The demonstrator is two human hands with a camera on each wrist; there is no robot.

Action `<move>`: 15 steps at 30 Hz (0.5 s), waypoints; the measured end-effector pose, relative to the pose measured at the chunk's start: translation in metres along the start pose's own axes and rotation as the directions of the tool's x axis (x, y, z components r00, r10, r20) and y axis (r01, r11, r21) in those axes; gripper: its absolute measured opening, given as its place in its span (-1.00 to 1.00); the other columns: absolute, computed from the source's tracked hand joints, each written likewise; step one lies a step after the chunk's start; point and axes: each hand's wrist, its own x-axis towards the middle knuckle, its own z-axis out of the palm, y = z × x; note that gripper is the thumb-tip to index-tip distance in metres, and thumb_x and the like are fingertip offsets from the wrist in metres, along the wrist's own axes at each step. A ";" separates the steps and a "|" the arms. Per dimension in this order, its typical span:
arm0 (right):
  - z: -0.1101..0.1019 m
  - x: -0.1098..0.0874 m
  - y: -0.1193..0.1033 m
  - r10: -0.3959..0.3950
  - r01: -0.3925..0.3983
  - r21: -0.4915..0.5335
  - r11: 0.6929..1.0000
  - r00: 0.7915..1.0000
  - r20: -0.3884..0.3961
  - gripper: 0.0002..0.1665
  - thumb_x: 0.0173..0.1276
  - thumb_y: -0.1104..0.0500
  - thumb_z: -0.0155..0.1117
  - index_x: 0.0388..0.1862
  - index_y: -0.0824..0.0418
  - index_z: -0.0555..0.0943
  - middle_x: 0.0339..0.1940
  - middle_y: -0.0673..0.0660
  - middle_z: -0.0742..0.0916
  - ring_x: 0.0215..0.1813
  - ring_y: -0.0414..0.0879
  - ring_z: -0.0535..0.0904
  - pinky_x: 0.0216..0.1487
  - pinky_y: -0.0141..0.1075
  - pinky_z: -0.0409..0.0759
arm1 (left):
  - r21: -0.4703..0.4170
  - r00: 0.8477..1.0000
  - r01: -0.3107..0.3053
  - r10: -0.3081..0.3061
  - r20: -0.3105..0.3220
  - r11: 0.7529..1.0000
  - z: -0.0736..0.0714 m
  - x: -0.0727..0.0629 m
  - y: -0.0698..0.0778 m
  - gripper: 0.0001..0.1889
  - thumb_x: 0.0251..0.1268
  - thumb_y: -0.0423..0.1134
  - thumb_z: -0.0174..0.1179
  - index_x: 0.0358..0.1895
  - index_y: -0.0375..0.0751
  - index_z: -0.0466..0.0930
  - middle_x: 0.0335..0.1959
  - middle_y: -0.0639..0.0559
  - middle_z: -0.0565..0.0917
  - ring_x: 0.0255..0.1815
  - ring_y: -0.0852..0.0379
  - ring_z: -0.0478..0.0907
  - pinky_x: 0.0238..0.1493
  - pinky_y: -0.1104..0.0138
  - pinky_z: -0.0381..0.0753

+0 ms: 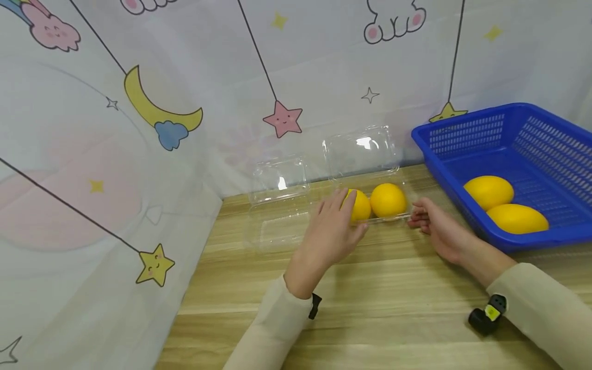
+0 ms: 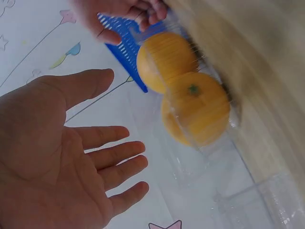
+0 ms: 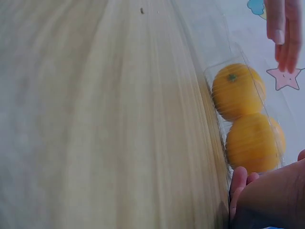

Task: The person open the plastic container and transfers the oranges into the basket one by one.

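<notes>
Two oranges (image 1: 388, 200) sit side by side in a clear plastic clamshell box (image 1: 362, 148) whose lid stands up at the back. My left hand (image 1: 330, 226) hovers over the box's left part and hides some of the left orange (image 2: 195, 109). Its fingers are spread and hold nothing in the left wrist view. At the box's right end is my right hand (image 1: 437, 226), fingers loosely bent close to the wall, thumb apart from them. Whether they touch the plastic I cannot tell. The right wrist view shows both oranges (image 3: 238, 93) through the clear wall.
A second clear clamshell box (image 1: 279, 180) stands to the left, its lid raised. On the right, a blue plastic basket (image 1: 455, 198) holds two yellow-orange fruits (image 1: 518, 218). Behind the wooden table (image 1: 393, 308) hangs a printed cloth (image 1: 222, 103), which also runs along the left.
</notes>
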 end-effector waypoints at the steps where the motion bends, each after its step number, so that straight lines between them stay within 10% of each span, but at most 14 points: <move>1: -0.001 0.000 -0.001 0.001 -0.001 -0.006 1.000 1.000 0.009 -0.61 0.74 -0.11 -0.32 0.00 0.15 0.33 -0.05 0.00 0.43 -0.03 -0.21 0.45 0.07 -0.33 0.21 | 0.023 1.000 0.001 -0.001 0.017 1.000 0.002 -0.002 0.000 -0.24 0.60 0.10 0.20 0.65 -0.21 0.23 0.66 -0.15 0.30 0.70 -0.10 0.18 0.66 -0.02 0.16; 8: 0.002 -0.003 -0.003 0.017 -0.018 -0.036 0.999 1.000 -0.015 -0.31 0.71 -0.14 -0.30 0.48 0.36 0.21 0.16 0.15 0.34 0.09 -0.12 0.40 0.14 -0.29 0.20 | 0.091 0.990 0.018 -0.031 0.139 0.996 0.021 -0.019 0.001 -0.22 0.58 0.13 0.21 0.67 -0.17 0.22 0.70 -0.14 0.23 0.71 -0.09 0.15 0.69 -0.04 0.08; 15: 0.022 -0.016 -0.023 0.038 -0.053 -0.153 0.987 0.994 -0.101 0.03 0.66 -0.11 -0.12 0.67 0.29 -0.48 0.61 0.51 -0.10 0.62 0.38 0.01 0.60 0.15 0.01 | 0.064 0.982 0.022 -0.034 0.186 0.998 0.026 -0.030 -0.001 -0.15 0.61 0.13 0.17 0.74 -0.14 0.03 0.76 -0.12 0.03 0.77 -0.04 -0.05 0.71 0.00 0.01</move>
